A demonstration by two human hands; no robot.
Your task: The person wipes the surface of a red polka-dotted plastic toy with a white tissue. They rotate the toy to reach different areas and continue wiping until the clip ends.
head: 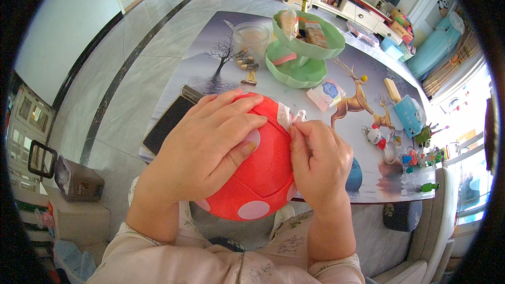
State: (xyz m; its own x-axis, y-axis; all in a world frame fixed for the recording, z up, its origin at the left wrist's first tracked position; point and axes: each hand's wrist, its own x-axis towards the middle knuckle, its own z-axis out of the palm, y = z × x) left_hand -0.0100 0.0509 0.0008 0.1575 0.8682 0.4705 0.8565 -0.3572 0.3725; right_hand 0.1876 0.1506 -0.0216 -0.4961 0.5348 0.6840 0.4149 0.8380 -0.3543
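A round red object with pale spots [272,157], like a mushroom cap, is held over my lap at the table's near edge. My left hand [205,142] lies spread over its upper left side, fingers pressed on the surface near a seam. With thumb and forefinger my right hand [321,157] pinches a crumpled piece of white tissue or film [290,115] at the object's upper right edge. Behind my left hand lies a dark phone or tablet [167,124] on the printed table mat [189,67]. The object's underside is hidden.
Beyond my hands stand a green two-tier tray [298,77] with packets and a clear plastic tub [251,39] beside several batteries [247,62]. A tissue packet [326,94], a blue pack [408,116], a cat figure [374,135] and small toys are to the right. A chair [430,213] stands at right.
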